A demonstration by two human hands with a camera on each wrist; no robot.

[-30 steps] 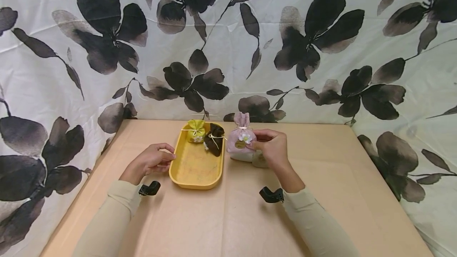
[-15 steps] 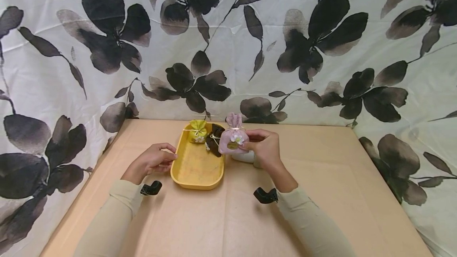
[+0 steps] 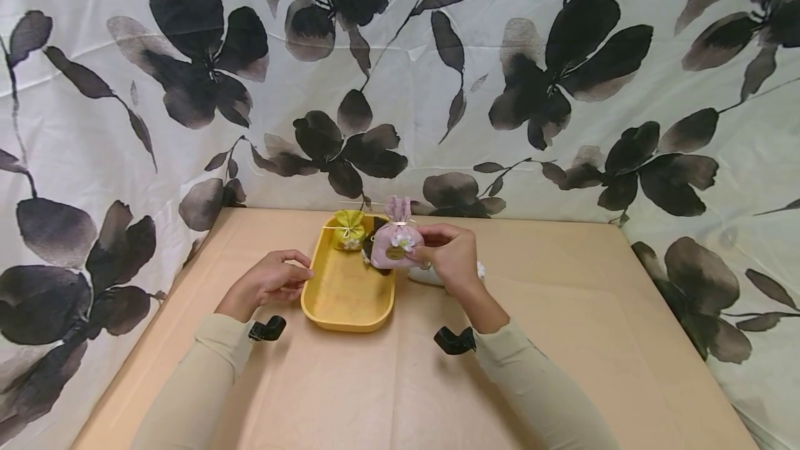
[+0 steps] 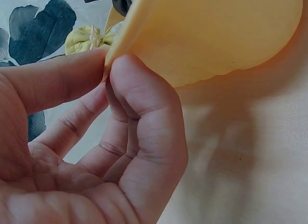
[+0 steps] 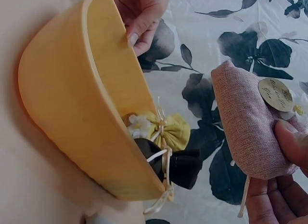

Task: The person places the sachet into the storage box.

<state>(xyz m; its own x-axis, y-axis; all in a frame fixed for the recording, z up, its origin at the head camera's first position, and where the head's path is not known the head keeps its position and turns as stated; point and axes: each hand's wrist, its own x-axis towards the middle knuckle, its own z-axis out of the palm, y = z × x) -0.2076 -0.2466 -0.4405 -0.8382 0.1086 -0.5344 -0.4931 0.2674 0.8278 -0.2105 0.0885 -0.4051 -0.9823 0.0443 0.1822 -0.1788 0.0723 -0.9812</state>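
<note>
My left hand pinches the left rim of a yellow plastic tray between thumb and fingers, as the left wrist view shows up close. In my right hand is a pink cloth drawstring pouch, pinched at its side; it bears white flowers and a round tag. This pouch hangs over the tray's right rim and partly covers a dark brown pouch in the tray. Beside the brown one, at the tray's far end, sits a yellow-green pouch tied with a pale cord.
A whitish pouch with a white flower lies on the table right of the tray, partly behind my right hand. A white cloth with dark flowers hangs behind the table.
My right hand has carried the pink pouch leftward, from beside the tray to over its right rim, now covering much of the brown pouch. The left hand keeps its hold on the tray.
</note>
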